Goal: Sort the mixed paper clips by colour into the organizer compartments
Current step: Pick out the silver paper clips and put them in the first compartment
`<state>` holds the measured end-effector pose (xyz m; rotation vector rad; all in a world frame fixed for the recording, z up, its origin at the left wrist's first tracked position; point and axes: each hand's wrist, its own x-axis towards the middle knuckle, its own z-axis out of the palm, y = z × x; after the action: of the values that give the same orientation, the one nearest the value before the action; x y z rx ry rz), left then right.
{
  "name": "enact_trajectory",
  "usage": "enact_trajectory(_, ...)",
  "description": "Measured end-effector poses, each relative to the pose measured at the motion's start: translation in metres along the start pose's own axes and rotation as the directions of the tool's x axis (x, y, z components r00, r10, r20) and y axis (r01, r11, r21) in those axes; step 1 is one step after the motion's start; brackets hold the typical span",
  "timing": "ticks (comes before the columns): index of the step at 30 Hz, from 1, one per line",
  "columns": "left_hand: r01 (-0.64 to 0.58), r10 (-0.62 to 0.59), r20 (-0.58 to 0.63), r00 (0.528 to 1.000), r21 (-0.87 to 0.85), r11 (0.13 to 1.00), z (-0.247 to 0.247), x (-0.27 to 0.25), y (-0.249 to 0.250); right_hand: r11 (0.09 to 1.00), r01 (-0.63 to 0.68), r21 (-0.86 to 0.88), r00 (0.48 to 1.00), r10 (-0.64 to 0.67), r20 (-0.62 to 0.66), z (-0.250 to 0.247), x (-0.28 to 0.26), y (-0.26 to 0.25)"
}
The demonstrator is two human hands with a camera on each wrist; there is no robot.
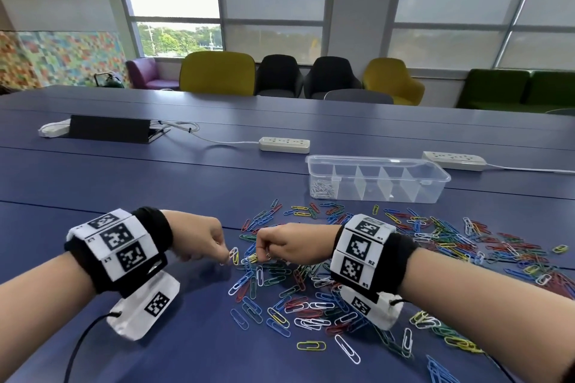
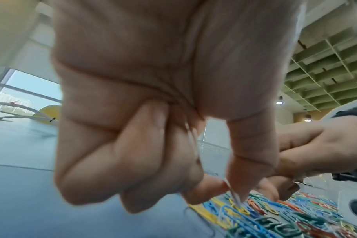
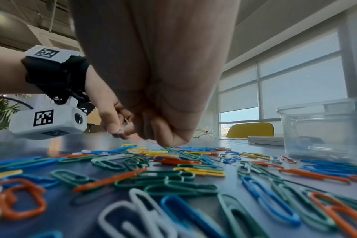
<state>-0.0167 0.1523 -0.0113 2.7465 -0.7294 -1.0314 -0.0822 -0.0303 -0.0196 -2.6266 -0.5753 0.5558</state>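
Observation:
Mixed paper clips (image 1: 311, 289) in several colours lie spread over the blue table (image 1: 155, 183). My left hand (image 1: 228, 257) hovers at the pile's left edge, thumb and forefinger pinching a white clip (image 1: 234, 255). The left wrist view shows that white clip (image 2: 233, 193) between the fingertips, the other fingers curled into the palm. My right hand (image 1: 264, 253) is just to the right, its fingers curled down onto the pile, a small pale clip (image 1: 268, 255) at their tips. The clear organizer (image 1: 435, 179) stands behind the pile, with white clips (image 1: 323, 188) in its leftmost compartment.
Two white power strips (image 1: 284, 144) (image 1: 454, 160) with cords lie behind the organizer. A dark flap box (image 1: 109, 129) sits at the far left of the table. Chairs (image 1: 217, 73) line the far edge. Bare table lies left of the pile.

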Motion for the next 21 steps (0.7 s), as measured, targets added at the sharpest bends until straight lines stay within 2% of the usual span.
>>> enact_trajectory(3, 0.027, -0.029, -0.010, 1.000, -0.163, 0.986, 0.001, 0.002, -0.006, 0.998, 0.042, -0.040, 0.999, -0.041, 0.022, -0.001, 0.004, -0.003)
enact_trajectory(5, 0.030, -0.028, 0.011, 1.000, -0.363, 0.931, 0.000, 0.002, -0.004, 0.995, 0.063, -0.074, 0.998, -0.060, 0.036, 0.000, 0.006, -0.003)
enact_trajectory(6, 0.018, -0.001, 0.036, 0.999, -0.490, 0.872, -0.002, 0.001, -0.003, 0.994, 0.061, -0.092, 0.998, -0.058, 0.039, 0.000, 0.008, -0.002)
enact_trajectory(9, -0.053, 0.152, 0.052, 0.987, -0.788, 0.613, -0.008, -0.001, 0.000, 0.990, 0.051, -0.133, 0.998, -0.046, 0.042, 0.000, 0.013, 0.001)
enact_trajectory(11, -0.092, 0.214, 0.009, 0.977, -0.886, 0.455, -0.010, 0.000, 0.000, 0.987, 0.041, -0.159, 0.997, -0.031, 0.064, 0.000, 0.013, 0.002)
enact_trajectory(13, -0.100, 0.227, -0.015, 0.974, -0.925, 0.367, -0.010, 0.003, 0.000, 0.984, 0.031, -0.177, 0.997, -0.018, 0.074, 0.001, 0.011, 0.003)
enact_trajectory(16, -0.099, 0.231, -0.011, 0.973, -0.922, 0.374, -0.006, 0.004, 0.002, 0.984, 0.021, -0.176, 0.999, -0.016, 0.034, 0.000, 0.006, 0.004)
enact_trajectory(19, -0.113, 0.219, -0.023, 0.975, -0.905, 0.411, -0.003, 0.002, 0.002, 0.997, 0.029, -0.078, 0.998, -0.032, -0.049, -0.005, -0.002, 0.005)
enact_trajectory(21, -0.100, 0.202, -0.021, 0.979, -0.915, 0.390, -0.004, 0.001, 0.002, 0.999, 0.040, 0.005, 0.997, -0.039, -0.066, -0.006, -0.006, 0.003)
